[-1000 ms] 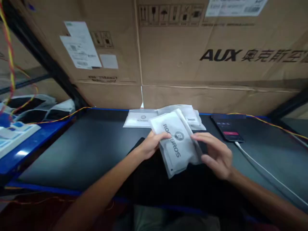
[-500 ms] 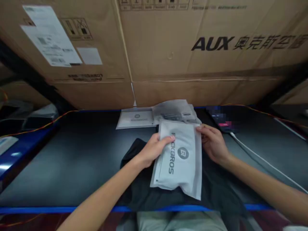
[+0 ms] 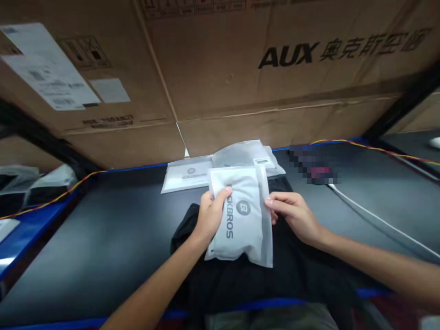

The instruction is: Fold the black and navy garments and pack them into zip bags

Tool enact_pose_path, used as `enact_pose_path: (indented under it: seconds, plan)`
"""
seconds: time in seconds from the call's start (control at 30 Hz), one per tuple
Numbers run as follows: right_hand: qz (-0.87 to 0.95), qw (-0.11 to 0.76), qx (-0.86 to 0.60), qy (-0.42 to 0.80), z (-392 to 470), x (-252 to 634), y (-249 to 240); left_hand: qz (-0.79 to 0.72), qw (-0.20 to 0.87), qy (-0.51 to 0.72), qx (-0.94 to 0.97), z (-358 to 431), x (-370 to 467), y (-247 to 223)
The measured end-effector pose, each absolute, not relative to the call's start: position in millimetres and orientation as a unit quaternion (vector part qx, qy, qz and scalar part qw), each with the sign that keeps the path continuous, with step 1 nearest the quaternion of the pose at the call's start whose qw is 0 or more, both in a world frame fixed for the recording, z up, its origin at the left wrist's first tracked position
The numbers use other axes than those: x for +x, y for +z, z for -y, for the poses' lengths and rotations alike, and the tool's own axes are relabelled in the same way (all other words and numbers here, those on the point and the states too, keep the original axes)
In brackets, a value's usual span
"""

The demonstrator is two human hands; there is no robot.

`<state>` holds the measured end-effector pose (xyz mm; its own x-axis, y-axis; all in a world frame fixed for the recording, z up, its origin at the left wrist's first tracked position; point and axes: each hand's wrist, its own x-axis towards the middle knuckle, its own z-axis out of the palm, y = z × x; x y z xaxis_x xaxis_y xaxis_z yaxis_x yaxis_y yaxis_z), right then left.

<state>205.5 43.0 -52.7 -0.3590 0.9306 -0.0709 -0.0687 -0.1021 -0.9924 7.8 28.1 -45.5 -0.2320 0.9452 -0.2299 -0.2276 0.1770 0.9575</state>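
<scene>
Steadying the white packet (image 3: 245, 231) well calls, I judge, for a light but firm hold from the 2 hands: the left hand (image 3: 211, 213) should bear the left side with its thumb laid on the printed face, and the right hand (image 3: 297, 217) should pinch only the thin margin, pulling evenly so the soft film neither creases nor tears. The left hand is closed around the packet's left side, fingers hidden behind it; the right hand grips the right margin between thumb and fingertips. So the packet lies directly between the 2 hands, touching each, its lower end hanging free nearer the counter's (image 3: 113, 238) front edge. It is over the black cloth (image 3: 275, 284), which reaches that edge; whether it rests on the cloth, I cannot tell. Beyond it, towards the rear edge, lie a flat printed packet (image 3: 187, 176) and translucent packaging (image 3: 237, 156); a phone (image 3: 319, 174) lies right of them.
</scene>
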Motion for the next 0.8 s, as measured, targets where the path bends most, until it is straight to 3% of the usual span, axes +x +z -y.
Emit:
enact_pose_path:
  seconds: [0.13, 0.53, 0.7, 0.8]
  plan:
    - [0.566, 0.343, -0.375, 0.649, -34.8, 204.4, -47.8, -0.565, 0.499, 0.586, 0.296, -28.6, 7.5, -42.2]
    - [0.591, 0.281, -0.333, 0.68, -17.5, 203.2, -47.5, -0.624, 0.439, 0.605, 0.227, -32.9, -0.1, -29.7]
    - [0.606, 0.269, -0.307, 0.683, -17.8, 208.3, -48.6, -0.586, 0.5, 0.599, 0.218, -37.9, -2.4, -31.5]
    - [0.586, 0.343, -0.298, 0.671, -24.9, 210.2, -47.7, -0.543, 0.572, 0.577, 0.214, -39.9, -2.3, -37.8]
